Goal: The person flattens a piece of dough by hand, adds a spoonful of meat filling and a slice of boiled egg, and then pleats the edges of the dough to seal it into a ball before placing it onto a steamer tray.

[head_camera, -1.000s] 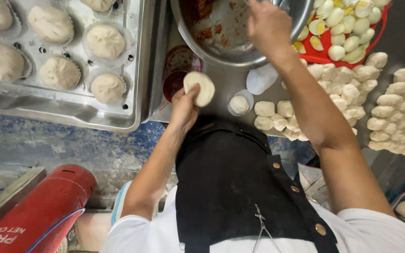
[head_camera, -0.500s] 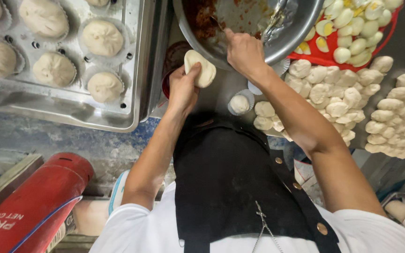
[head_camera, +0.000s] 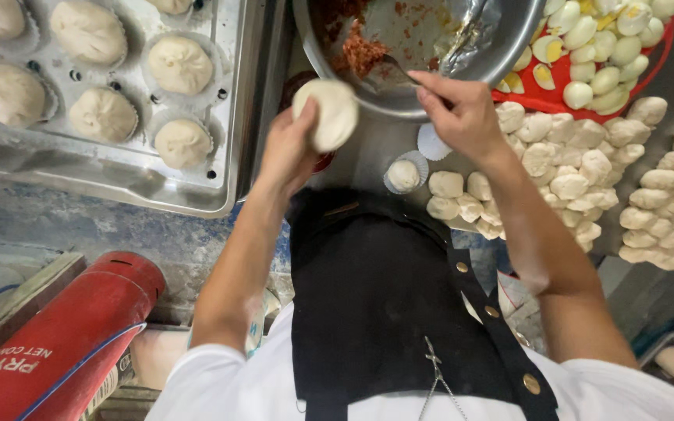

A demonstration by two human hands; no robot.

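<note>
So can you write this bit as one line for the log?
left hand: holds dough disc | right hand: holds spoon in bowl of filling | tray: buns | beside: dough pieces

Head camera, straight down, close

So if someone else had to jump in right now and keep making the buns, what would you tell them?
Left hand holds a flat round dough wrapper, unfilled.
Right hand grips a spoon reaching into the metal bowl, which holds reddish filling.
Done: filled buns sit in paper cups on the perforated tray.
Left: many dough pieces piled by the right arm, one dough ball in a paper cup, and halved boiled eggs on the red tray.
</note>
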